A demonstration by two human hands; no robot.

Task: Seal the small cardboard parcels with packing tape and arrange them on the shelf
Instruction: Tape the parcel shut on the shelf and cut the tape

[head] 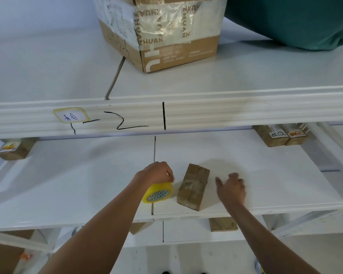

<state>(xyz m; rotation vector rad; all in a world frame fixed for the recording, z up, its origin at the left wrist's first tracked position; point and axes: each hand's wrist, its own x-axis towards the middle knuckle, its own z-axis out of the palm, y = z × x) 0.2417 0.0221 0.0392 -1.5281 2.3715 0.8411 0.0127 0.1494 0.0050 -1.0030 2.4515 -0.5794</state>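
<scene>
A small brown cardboard parcel (193,186), covered in clear tape, lies on the white middle shelf (87,175) near its front edge. Left of it, my left hand (156,173) grips a yellow roll of packing tape (158,193) from above, the roll resting on the shelf. Just right of the parcel, my right hand (231,187) hovers with fingers relaxed, holding nothing and not touching the parcel.
Sealed small parcels sit at the back of the shelf, two at the right (279,136) and one at the left (14,148). A large taped carton (166,34) and a teal bag (297,18) stand on the upper shelf. Another box (223,224) shows on the shelf below.
</scene>
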